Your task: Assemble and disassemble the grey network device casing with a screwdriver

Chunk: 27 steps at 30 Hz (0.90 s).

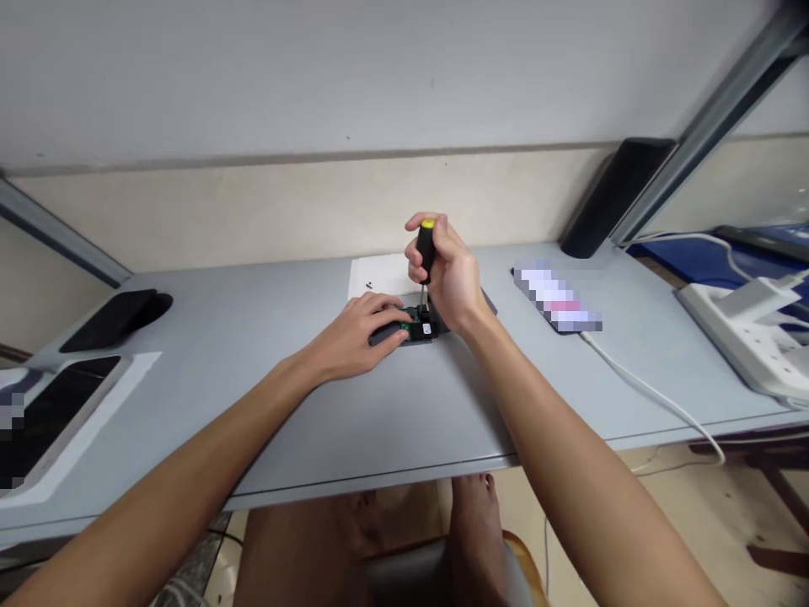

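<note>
My right hand (452, 274) is wrapped round a screwdriver (426, 244) with a black handle and a yellow cap. The shaft points down, its tip at an opened dark device (425, 330) with a green circuit board and a small white label. Exactly where the tip touches is hidden. My left hand (370, 329) grips the left end of this device against the desk, fingers bent over it. Behind the device lies a white paper sheet (379, 270), with a few tiny dark screws (369, 285) on it.
A phone (553, 295) with a white cable lies to the right, near a white power strip (746, 337). A black cylinder (616, 198) leans at the back right. On the left are a black flat object (114, 320) and a tablet-like device (63, 413).
</note>
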### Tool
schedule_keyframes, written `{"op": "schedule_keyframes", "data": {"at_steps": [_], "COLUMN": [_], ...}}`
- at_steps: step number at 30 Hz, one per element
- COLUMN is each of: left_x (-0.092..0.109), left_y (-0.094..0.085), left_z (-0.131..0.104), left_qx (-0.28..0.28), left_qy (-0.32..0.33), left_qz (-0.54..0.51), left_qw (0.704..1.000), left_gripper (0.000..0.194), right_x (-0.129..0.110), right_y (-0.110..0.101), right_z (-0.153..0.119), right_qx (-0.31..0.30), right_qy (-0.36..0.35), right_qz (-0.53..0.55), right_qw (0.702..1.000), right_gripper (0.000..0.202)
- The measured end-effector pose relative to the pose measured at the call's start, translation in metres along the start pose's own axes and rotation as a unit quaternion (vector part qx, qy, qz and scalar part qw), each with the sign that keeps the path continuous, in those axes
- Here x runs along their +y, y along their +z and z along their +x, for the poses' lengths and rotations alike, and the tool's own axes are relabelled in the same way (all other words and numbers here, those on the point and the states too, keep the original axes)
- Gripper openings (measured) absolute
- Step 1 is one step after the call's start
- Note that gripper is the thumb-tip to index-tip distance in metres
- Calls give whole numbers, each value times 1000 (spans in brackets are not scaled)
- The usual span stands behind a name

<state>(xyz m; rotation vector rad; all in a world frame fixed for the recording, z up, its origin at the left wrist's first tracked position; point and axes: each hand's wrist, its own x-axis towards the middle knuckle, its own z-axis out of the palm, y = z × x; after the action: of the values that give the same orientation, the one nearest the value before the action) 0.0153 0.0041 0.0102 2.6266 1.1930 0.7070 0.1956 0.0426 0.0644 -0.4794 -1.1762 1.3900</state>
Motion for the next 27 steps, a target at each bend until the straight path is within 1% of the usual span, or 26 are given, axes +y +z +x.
{"op": "schedule_keyframes", "data": {"at_steps": [5,8,13,16,18,21,27], "left_x": [-1,-1,0,0,0,-1,-2], "left_y": [1,1,-1,-1,-1,-1,1], "left_z": [0,1,2,2,2,2,2], "left_qx": [7,8,0,-7,-10,-9,-3], "left_qy": [-1,-1,1,2,-1,3,6], "left_qz": [-8,-8,-4,-5,-6,-9,-3], "left_qw": [1000,1000,1000,1000,1000,1000,1000], "left_gripper": [34,32,34,39,40,40,38], "right_x": [-2,-2,3,4,2,0,2], "right_y": [5,5,-2,-4,-3,-2,-4], "right_z": [-2,-2,2,1,0,-1,2], "right_qx": [-10,-11,-31,-25,-26,-32,-12], "right_qy": [9,20,-4,-13,-7,2,-20], "right_qz": [-17,-23,12,16,22,19,21], "right_qw": [1000,999,999,999,999,999,1000], "right_gripper": [54,54,49,43,41,41,48]}}
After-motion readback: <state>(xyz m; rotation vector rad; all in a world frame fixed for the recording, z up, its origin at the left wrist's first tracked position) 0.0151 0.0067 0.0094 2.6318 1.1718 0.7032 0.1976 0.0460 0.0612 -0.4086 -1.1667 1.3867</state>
